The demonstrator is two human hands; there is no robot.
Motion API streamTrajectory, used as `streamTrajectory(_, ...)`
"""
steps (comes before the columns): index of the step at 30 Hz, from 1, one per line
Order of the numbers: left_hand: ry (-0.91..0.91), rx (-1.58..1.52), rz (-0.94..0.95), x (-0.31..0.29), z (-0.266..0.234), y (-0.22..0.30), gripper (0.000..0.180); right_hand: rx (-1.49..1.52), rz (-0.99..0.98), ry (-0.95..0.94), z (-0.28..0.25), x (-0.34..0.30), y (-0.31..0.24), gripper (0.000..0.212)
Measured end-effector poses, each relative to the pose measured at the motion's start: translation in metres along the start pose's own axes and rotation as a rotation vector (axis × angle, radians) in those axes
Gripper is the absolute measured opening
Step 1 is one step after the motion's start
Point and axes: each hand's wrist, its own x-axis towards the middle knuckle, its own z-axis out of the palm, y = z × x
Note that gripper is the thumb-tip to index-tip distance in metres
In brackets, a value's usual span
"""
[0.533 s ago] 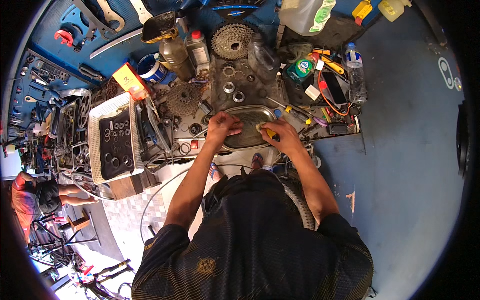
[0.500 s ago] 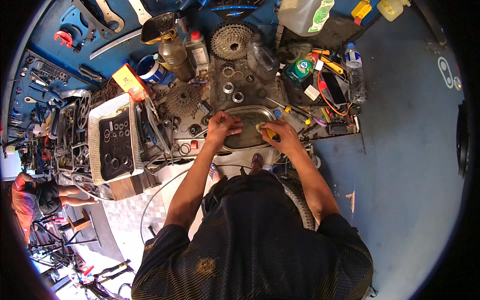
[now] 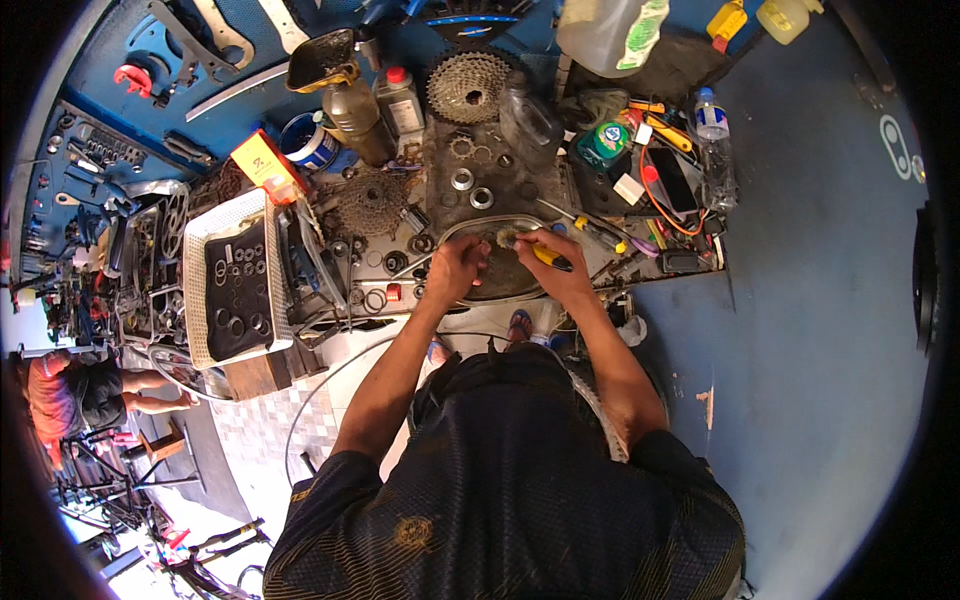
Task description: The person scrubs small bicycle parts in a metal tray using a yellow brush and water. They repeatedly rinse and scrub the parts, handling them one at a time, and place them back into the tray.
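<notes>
Over a shallow oval metal tray (image 3: pixel 500 297) at the bench's front, both my hands are close together. My right hand (image 3: pixel 562 272) is closed around a small brush (image 3: pixel 549 256) with a yellow and black handle. Its pale, worn bristles point left toward my other hand. My left hand (image 3: pixel 456 270) is closed with its fingertips pinched; whatever they hold is too small or hidden to make out. Dark liquid seems to lie in the tray. Just beyond its far rim sit two metal rings, one ring (image 3: pixel 481 198) nearer than the other.
To the left, a white basket (image 3: pixel 199 300) holds rings and small parts on dark cloth. Cassette sprockets (image 3: pixel 468 86), bottles and a red-capped container (image 3: pixel 404 108) stand at the back. Screwdrivers, a phone (image 3: pixel 671 181) and a water bottle (image 3: pixel 716 150) lie right. Another person (image 3: pixel 62 390) is far left.
My left hand has closed its fingers and come nearer the brush. The brush has swung from pointing up to lying more sideways, with its bristles beside my left fingertips. The view has shifted slightly.
</notes>
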Motion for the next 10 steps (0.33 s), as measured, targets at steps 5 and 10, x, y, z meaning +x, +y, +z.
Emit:
streamTrajectory(5,-0.019,0.177,0.094,-0.003,-0.002,0.003,0.02,0.114,0.1,0.007,0.015,-0.006,0.019,0.026)
streamTrajectory(10,0.111,0.387,0.274,-0.014,-0.029,0.006,0.02,0.042,0.074,0.043,-0.011,-0.01,0.036,0.02)
